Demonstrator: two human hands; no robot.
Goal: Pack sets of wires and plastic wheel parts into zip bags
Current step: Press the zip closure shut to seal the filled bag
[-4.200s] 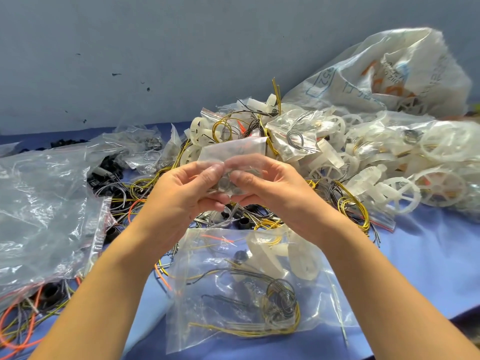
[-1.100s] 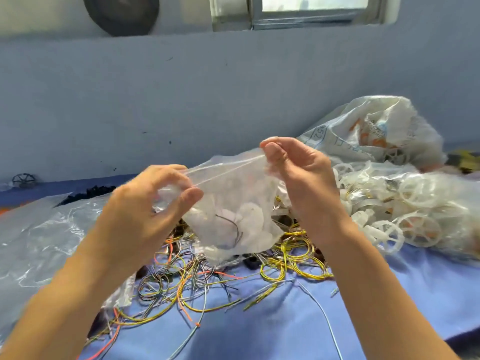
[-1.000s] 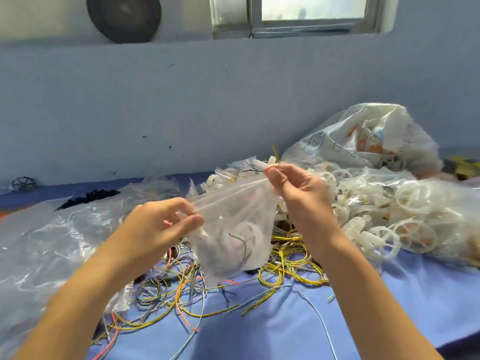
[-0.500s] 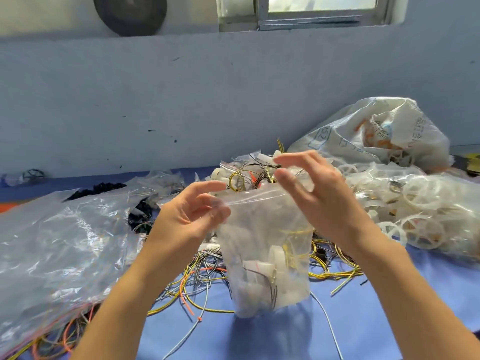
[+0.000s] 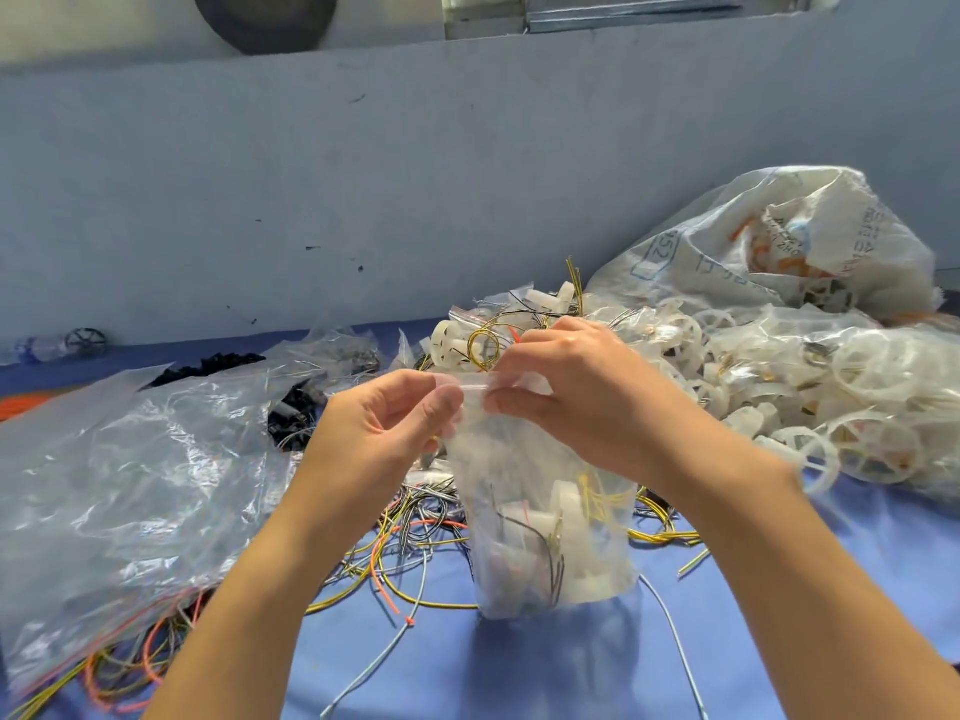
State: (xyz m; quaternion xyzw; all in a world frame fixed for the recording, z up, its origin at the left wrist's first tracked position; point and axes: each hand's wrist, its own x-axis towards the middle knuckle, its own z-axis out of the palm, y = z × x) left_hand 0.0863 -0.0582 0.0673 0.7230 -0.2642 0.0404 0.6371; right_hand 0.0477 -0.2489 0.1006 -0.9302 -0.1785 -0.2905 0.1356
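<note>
Holding one bag (image 5: pixel 545 574) upright, mouth up to prevent spilling, bottom at or just above the cloth (image 5: pixel 571 678); cannot tell whether touching. Pinching its zip strip (image 5: pixel 480 385) from both ends. Left hand (image 5: pixel 384 433): thumb and forefinger closed on the strip's left part. Right hand (image 5: pixel 576 402): fingers curled over the right part, thumb pressed up from below. Judged to be pressing the seal shut, with fingertips brought nearly together at the middle for running the ridge closed outward. Cannot tell how much of the seal is already closed.

Inside the bag, sunk to the bottom under their own weight:
- white wheel parts (image 5: pixel 566 506), at least two, not countable exactly through the film
- one looped black wire (image 5: pixel 540 535)
- one small bunch of yellow wires (image 5: pixel 597 498)

Left of the bag and partly behind it: loose wires (image 5: pixel 415 527) in yellow, orange, grey and black, tangled past counting, likely left within reach for the next set.

Further left of the bag: one large clear bag (image 5: pixel 130 459), lying flat over more wires.

Behind the bag: a heap of filled bags (image 5: pixel 485 345), several, mostly hidden by the hands.

Right of the bag: a heap of white wheels (image 5: pixel 862 444), far too many to count, spread low for easy picking.

Behind the bag to the right: one printed sack (image 5: pixel 753 236), slumped against the wheels.

Counted for certain: two hands, one bag in hand, one sack.
</note>
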